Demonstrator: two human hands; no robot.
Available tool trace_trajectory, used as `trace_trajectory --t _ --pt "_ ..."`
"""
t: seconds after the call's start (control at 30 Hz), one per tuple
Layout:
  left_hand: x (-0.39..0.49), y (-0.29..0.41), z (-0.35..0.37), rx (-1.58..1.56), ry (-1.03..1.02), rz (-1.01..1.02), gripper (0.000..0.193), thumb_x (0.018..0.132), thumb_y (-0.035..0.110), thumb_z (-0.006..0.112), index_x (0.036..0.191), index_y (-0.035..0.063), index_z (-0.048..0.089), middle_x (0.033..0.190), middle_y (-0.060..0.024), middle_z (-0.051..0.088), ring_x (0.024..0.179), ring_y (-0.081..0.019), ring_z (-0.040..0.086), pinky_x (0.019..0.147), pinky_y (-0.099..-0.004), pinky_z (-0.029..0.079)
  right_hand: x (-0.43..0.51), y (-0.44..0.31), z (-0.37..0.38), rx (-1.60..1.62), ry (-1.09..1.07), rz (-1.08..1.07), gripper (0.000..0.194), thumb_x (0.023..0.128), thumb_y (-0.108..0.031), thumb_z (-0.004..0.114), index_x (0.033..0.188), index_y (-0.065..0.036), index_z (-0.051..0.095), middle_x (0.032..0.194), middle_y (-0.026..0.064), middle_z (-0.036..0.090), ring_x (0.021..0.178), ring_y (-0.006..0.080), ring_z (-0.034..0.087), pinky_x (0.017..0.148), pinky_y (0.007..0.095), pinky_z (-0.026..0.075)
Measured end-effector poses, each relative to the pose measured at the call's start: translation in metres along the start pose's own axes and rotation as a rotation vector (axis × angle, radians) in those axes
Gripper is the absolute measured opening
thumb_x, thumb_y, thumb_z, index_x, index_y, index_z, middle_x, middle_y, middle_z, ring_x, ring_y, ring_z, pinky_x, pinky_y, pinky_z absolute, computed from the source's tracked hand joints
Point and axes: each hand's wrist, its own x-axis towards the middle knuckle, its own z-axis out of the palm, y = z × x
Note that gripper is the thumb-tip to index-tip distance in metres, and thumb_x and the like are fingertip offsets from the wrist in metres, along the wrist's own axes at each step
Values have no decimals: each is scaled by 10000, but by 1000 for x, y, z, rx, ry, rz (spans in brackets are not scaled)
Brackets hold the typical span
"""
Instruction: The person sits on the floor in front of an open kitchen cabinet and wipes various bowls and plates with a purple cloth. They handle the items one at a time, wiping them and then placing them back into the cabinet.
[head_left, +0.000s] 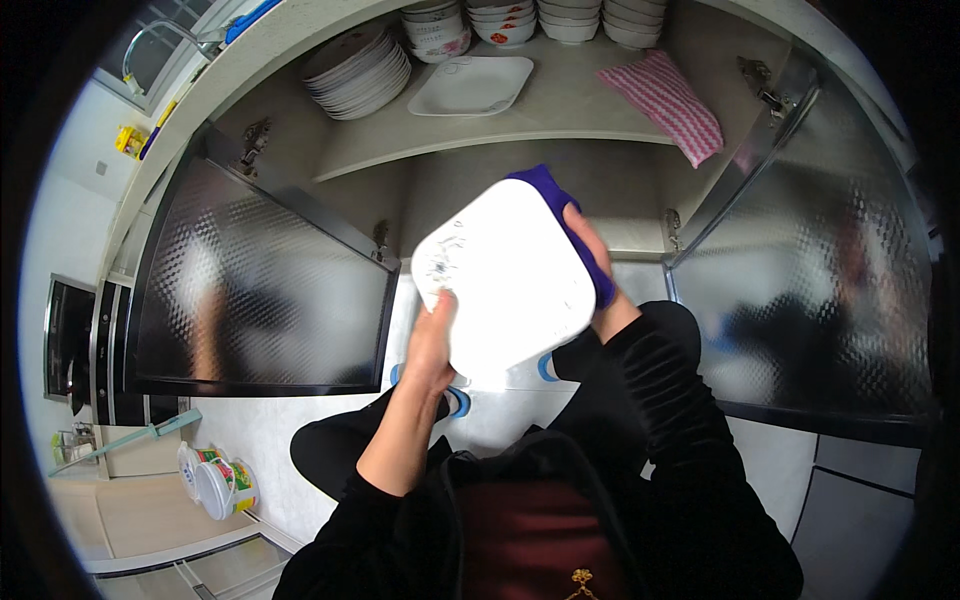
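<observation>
A white square plate (514, 277) with rounded corners and a faint grey floral print is held up in front of the open cabinet. My left hand (433, 337) grips its lower left edge, the thumb lying over the face. At the right edge, my right hand (596, 259) holds a purple cloth (547, 187) against the plate; most of those fingers are hidden. Beyond, on the cabinet shelf (562, 120), lies a similar white plate (471, 86). Left of that one leans a stack of white plates (358, 75). A pink-and-white striped cloth (664, 105) hangs partly over the shelf's front edge.
Stacks of bowls (502, 22) line the back of the shelf. The left cabinet door (262, 292) and right cabinet door (810, 285) stand open on either side. Two lidded buckets (217, 480) sit on the floor at left. A faucet (161, 30) rises above the counter.
</observation>
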Motion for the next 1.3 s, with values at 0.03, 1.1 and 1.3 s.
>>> trace_trajectory --t 0.03,1.1,1.3 --pt "-3 -3 10 44 2 -55 598 937 328 423 1350 -54 219 1327 -205 377 1179 -283 437 949 -364 401 -5 6 4 52 24 104 483 889 -365 498 1222 -17 470 1107 118 588 932 210 597 795 304 492" --pt "79 127 -2 368 269 537 417 911 299 500 1032 -98 539 913 -106 604 753 -150 581 614 -267 466 -39 16 -17 -476 -165 82 301 864 -195 547 1114 -38 493 879 102 571 623 141 560 495 272 447" --pt "148 151 39 102 179 211 262 928 257 454 1097 58 483 925 -68 610 727 -214 626 468 -266 405 -10 19 -14 -496 -205 321 449 807 -237 589 1158 33 514 1012 88 602 872 146 588 769 227 466"
